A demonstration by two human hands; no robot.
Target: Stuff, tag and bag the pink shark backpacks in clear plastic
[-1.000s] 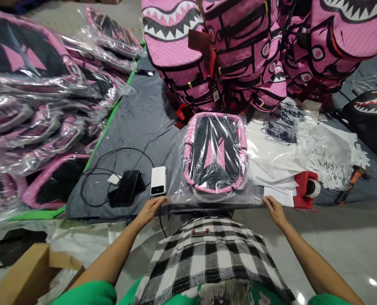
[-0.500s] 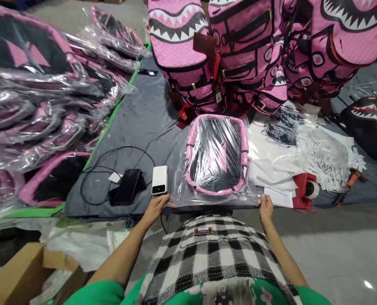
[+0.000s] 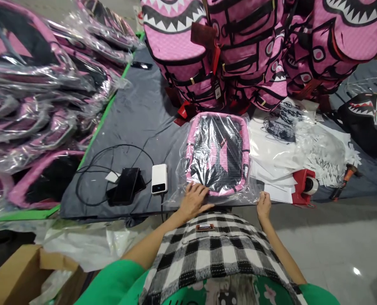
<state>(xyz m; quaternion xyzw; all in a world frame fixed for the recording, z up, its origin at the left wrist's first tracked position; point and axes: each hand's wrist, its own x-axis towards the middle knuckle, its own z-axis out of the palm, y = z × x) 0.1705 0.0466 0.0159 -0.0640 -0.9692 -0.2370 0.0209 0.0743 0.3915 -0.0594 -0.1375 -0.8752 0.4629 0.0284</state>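
Note:
A pink and black bag (image 3: pixel 220 154) lies flat inside a clear plastic bag (image 3: pixel 180 159) near the table's front edge. My left hand (image 3: pixel 194 200) rests with spread fingers on the plastic at the bag's lower left corner. At the lower right corner of the plastic, my right hand (image 3: pixel 263 204) pinches its edge. A white power bank (image 3: pixel 159 178) with a cable lies left of the wrapped bag, beside dark phones (image 3: pixel 126 186).
Wrapped bags (image 3: pixel 42 106) pile up at the left. Pink backpacks (image 3: pixel 178 42) stand at the back. On the right are white papers (image 3: pixel 275 191), a red tape dispenser (image 3: pixel 299 186), an orange-handled tool (image 3: pixel 345 180) and a black item (image 3: pixel 363 123). A cardboard box (image 3: pixel 15 275) sits lower left.
My left hand has let go of the plastic's left corner and moved right onto the wrapped bag's lower edge, its fingers now spread. My right hand stays at the right corner.

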